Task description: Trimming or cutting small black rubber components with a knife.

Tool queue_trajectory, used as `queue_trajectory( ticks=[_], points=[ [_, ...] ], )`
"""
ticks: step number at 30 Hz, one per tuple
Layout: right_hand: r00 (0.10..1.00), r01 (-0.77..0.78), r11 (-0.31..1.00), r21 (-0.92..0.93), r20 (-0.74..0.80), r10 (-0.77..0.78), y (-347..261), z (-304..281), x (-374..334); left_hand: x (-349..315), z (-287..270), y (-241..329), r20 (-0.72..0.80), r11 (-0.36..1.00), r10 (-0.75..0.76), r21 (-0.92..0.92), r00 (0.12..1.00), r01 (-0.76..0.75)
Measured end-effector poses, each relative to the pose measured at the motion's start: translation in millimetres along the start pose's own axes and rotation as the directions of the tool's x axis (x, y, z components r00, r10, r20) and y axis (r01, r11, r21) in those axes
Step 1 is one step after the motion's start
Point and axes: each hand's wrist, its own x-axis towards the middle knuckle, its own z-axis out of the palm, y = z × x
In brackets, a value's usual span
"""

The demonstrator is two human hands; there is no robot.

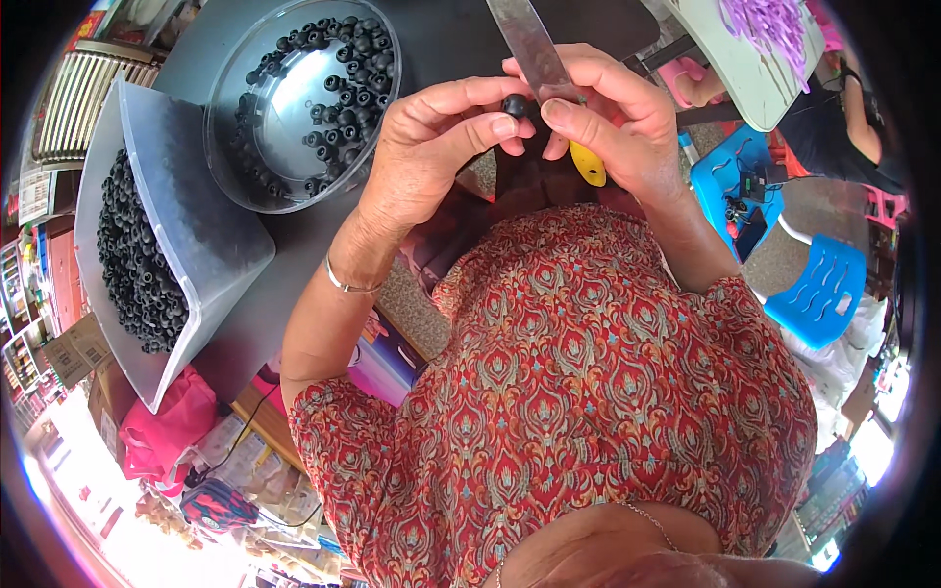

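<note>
My left hand pinches a small black round piece between thumb and fingertips. My right hand is closed around a knife, its wide grey blade pointing away from me and its yellow handle showing below the fingers. The blade's lower part lies close beside the black piece; whether they touch I cannot tell. Left of my hands, a clear round bowl holds many similar pieces with holes in them. Nearer the left edge, a translucent bin contains a large heap of black pieces.
Bowl and bin stand on a dark table. At the upper right are a pale table with purple strips, a blue chair and another person's arm. A pink bag lies at the lower left.
</note>
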Motion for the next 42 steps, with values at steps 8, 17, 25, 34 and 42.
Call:
queue_trajectory(
  ticks=[8, 17, 25, 34, 42],
  points=[
    [0.998, -0.020, 0.999, -0.043, 0.066, 0.023, -4.8, 4.7, 3.8, 1.3, -1.6, -5.0, -0.050, 0.993, 0.076, 0.091, 0.996, -0.071],
    [0.988, -0.150, 0.978, 0.146, 0.046, 0.145, 6.8, -0.3, 13.8, 3.8, -3.5, -12.0, 0.015, 0.920, 0.308, 0.250, 0.951, -0.302],
    [0.997, -0.037, 0.999, -0.028, 0.067, 0.039, -5.3, -0.1, 7.7, 2.5, -2.1, -10.2, -0.010, 0.930, 0.233, 0.296, 0.972, -0.220],
    [0.993, -0.095, 0.995, 0.035, 0.080, 0.092, 12.1, -7.6, 9.7, 1.0, -5.0, -12.9, 0.026, 0.898, 0.240, 0.373, 0.970, -0.232],
    [0.987, -0.161, 0.972, 0.172, 0.029, 0.159, 14.1, -10.0, 7.1, 5.7, -2.5, -10.6, 0.070, 0.894, 0.220, 0.384, 0.973, -0.230]
  ],
)
